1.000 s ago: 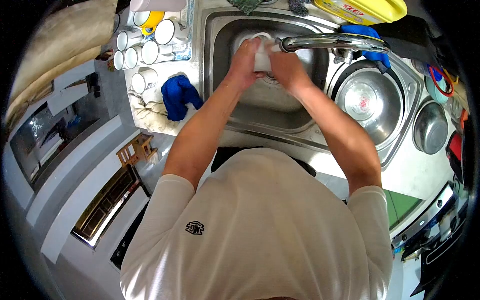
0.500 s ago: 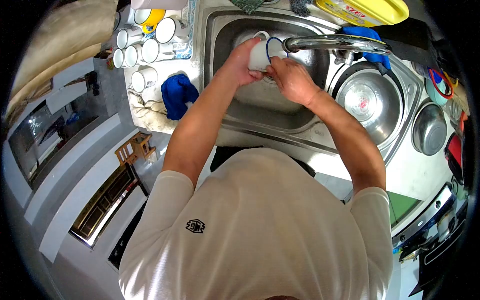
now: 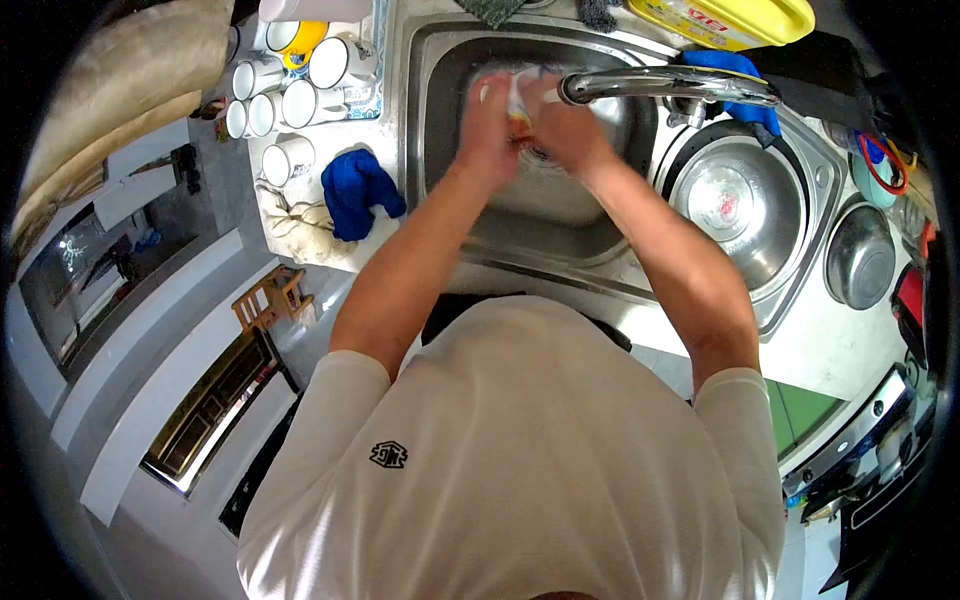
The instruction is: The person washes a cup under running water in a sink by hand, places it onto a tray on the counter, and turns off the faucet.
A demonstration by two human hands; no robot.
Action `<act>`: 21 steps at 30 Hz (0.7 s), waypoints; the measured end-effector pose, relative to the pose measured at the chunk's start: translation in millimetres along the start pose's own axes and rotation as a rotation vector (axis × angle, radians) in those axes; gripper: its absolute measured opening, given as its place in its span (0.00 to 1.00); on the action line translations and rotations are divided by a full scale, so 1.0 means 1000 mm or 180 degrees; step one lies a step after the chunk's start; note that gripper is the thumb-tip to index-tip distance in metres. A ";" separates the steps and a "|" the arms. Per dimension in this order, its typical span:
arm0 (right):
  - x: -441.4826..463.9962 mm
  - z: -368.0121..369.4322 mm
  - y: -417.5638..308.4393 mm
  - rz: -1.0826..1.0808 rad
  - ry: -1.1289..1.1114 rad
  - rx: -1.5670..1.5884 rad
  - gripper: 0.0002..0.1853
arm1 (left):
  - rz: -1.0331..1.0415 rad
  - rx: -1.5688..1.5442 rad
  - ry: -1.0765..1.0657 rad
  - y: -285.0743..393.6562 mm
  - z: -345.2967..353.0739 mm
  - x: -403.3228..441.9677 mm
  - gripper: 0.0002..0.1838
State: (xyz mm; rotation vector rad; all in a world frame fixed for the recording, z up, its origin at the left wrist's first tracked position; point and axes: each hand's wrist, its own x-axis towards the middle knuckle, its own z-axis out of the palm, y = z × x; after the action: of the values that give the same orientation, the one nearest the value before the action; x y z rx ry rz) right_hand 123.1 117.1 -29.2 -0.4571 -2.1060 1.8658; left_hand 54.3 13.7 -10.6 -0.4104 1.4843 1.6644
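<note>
Over the steel sink [image 3: 540, 245], my left hand [image 3: 487, 125] is closed around a white mug [image 3: 518, 100], mostly hidden between my hands. My right hand [image 3: 565, 125] presses on the mug's right side under the spout of the chrome faucet [image 3: 670, 84]. Its fingers are blurred and partly hidden, so their grip is unclear. Something orange shows low between the hands, too blurred to name.
Several white mugs [image 3: 343, 63] and a yellow mug [image 3: 297, 38] stand at the upper left. A blue cloth [image 3: 360, 195] lies left of the sink. Metal basins [image 3: 738, 200] are on the right, and a yellow container [image 3: 725, 20] sits behind the faucet.
Since half a second ago, my right hand has moved up and left against the mug, and my left hand has turned. The mug's blue rim, visible then, is now mostly covered.
</note>
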 end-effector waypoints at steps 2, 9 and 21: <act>-0.015 0.003 -0.011 0.0226 -0.0291 -0.0992 0.14 | -0.0257 0.0099 -0.0197 0.009 -0.012 0.007 0.19; -0.039 -0.022 -0.008 -0.0134 -0.0879 -0.1410 0.11 | -0.1459 0.0066 -0.0145 0.019 -0.012 0.016 0.17; -0.005 -0.008 -0.032 0.0551 -0.0468 -0.0230 0.16 | 0.0102 0.0318 -0.0445 0.011 -0.013 0.010 0.23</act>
State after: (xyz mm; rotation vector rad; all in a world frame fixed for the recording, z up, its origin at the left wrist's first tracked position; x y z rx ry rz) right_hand 129.3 119.2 3.3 -0.5504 -2.3020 1.9774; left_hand 36.3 5.7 -13.9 -0.2124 1.4692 1.6025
